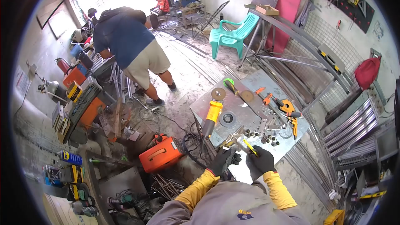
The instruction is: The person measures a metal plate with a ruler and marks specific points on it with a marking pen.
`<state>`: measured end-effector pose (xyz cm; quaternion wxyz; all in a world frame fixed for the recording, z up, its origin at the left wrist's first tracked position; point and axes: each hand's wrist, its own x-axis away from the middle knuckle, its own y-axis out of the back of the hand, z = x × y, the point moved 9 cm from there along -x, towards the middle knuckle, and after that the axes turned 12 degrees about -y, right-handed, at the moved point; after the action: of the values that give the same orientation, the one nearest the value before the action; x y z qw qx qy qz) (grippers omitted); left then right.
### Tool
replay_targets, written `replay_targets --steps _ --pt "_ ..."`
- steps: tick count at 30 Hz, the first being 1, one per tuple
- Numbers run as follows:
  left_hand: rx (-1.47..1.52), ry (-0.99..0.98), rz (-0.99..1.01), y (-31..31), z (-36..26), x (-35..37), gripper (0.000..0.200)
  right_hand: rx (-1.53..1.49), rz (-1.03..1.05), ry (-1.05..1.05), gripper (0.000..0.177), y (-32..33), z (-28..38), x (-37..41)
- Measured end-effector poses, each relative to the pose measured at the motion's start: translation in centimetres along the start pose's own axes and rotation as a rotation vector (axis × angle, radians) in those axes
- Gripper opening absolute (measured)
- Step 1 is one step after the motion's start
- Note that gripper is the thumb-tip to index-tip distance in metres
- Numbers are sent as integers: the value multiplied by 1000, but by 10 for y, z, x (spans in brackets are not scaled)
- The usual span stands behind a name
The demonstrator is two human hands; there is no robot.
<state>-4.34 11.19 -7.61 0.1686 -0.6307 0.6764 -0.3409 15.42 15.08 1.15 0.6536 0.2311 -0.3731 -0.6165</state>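
My left hand (222, 161), in a dark glove, is closed at the near edge of the metal table (200, 108); a small light-coloured piece shows at its fingertips, too small to name. My right hand (261, 161), also gloved, grips a thin yellow tool (250, 146) that points up and left over the table. Just beyond my hands lie small dark cylindrical parts (266, 137) and metal pieces (273, 126). A yellow angle grinder (213, 113) rests to their left, beside a round disc (218, 94).
Orange clamps (287, 106) lie on the table's right side. An orange case (160, 154) stands on the floor at left. A person in a dark blue shirt (125, 37) bends over at upper left; another sits farther back (162, 4). A green chair (233, 35) stands beyond the table.
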Motion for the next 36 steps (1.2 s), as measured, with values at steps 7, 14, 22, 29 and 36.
replay_targets --steps 7,14,22,29,36 --pt "-237 -151 86 -6 -17 -2 42 -153 178 -118 54 -27 -24 -5" --pt "-412 -184 82 -25 -31 5 51 -794 366 -288 44 -43 -50 -12" --pt "-474 -115 172 -45 -28 -4 54 -724 386 -293 41 -48 -52 -18" --pt "-641 -18 215 -45 -13 -9 64 -682 434 -304 40 -46 -47 -16" --pt "-518 0 265 -36 -6 -11 58 -524 352 -234 38 -40 -40 -17"
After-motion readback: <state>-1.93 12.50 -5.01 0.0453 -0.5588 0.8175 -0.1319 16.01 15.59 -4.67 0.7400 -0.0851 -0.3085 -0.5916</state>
